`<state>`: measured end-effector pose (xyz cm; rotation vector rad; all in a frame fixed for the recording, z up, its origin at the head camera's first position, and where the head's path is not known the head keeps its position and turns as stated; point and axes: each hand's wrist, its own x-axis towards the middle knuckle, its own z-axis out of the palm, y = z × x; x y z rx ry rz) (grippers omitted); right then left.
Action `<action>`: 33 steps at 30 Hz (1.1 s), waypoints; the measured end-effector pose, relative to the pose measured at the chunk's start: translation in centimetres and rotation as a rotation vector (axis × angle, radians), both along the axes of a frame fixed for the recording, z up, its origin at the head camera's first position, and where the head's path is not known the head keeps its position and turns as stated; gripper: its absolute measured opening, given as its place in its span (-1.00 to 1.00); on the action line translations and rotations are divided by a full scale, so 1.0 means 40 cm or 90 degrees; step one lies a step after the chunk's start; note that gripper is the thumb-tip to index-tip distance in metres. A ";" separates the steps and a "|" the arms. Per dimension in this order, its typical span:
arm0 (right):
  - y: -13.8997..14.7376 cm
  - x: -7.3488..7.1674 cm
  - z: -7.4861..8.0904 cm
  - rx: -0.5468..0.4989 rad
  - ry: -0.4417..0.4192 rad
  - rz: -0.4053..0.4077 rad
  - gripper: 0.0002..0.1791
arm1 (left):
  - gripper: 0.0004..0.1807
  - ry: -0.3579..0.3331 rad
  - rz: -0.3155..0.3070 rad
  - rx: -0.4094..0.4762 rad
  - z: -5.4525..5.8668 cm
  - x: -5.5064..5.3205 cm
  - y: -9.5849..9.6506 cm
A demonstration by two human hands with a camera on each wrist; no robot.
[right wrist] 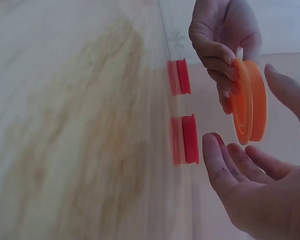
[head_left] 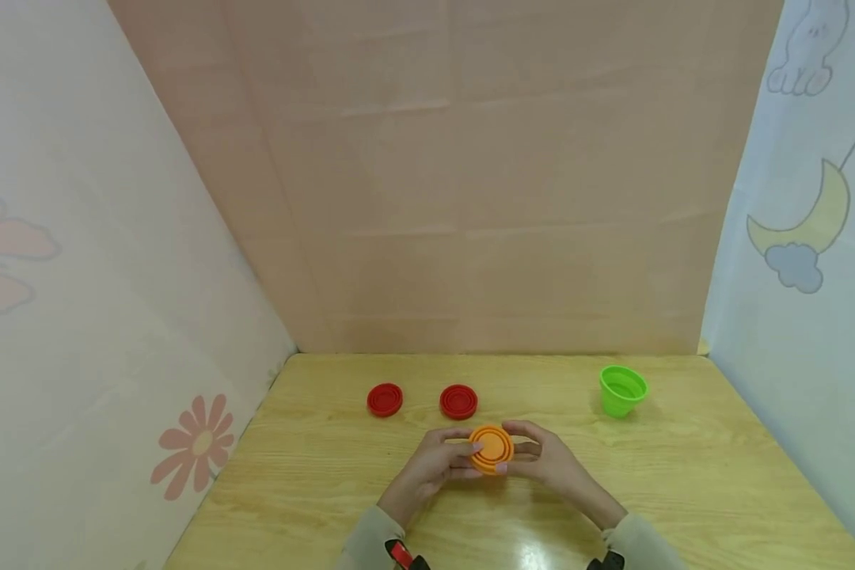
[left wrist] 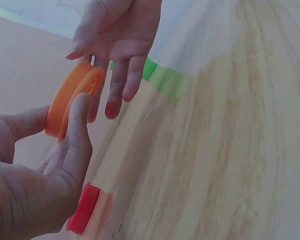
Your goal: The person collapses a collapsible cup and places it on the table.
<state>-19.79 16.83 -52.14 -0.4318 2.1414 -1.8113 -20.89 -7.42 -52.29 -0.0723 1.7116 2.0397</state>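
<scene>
Clock ref: head view, orange disc (head_left: 492, 449) at centre, 12 = straight away from the person.
Orange disc: ringed, flat. Between the two hands, held up off the wooden table (head_left: 306, 483), ringed face tipped toward the head camera; reads close to edge-on in both wrist views.
Left hand (head_left: 435, 461): at about 9 o'clock, clamped on the orange disc. Thumb on the ringed face, fingers on the other side.
Right hand (head_left: 547, 461): at 3 o'clock, thumb and fingers apart, spread around the orange disc's near side. Right wrist view shows the thumb clear of it; can't tell if any fingertip touches.
Nearer red disc (head_left: 459, 402): between 10 and 11 o'clock, lying flat on the table, ringed top.
Farther red disc (head_left: 385, 400): about 10 o'clock, also flat, apart from the other red one.
Green cup (head_left: 621, 392): about 2 o'clock, upright, mouth up, well apart from the red pair.
Sleeves: pale, both forearms; dark gear at both wrists, with a red piece on the left one.
Back panel (head_left: 456, 182): tan, creased, at 12.
Left wall (head_left: 114, 261): white, pink flower (head_left: 201, 443) at 9.
Right wall (head_left: 791, 380): white, yellow moon (head_left: 830, 207) toward 2.
</scene>
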 end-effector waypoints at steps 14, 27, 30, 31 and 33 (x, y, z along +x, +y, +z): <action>-0.004 -0.006 -0.003 0.051 0.052 -0.035 -0.38 | -0.59 0.020 -0.008 0.004 -0.007 0.002 0.009; 0.012 -0.005 0.016 -0.007 -0.070 -0.043 -0.49 | -0.36 0.189 -0.094 -0.041 0.008 0.005 -0.023; 0.020 -0.008 0.013 -0.032 -0.096 -0.023 -0.48 | -0.37 0.206 -0.098 -0.027 0.008 0.003 -0.026; 0.023 -0.008 0.011 -0.046 -0.109 -0.018 -0.48 | -0.37 0.209 -0.096 -0.025 0.009 0.003 -0.026; 0.028 -0.008 0.007 -0.074 -0.134 -0.006 -0.48 | -0.37 0.212 -0.092 -0.027 0.007 0.002 -0.026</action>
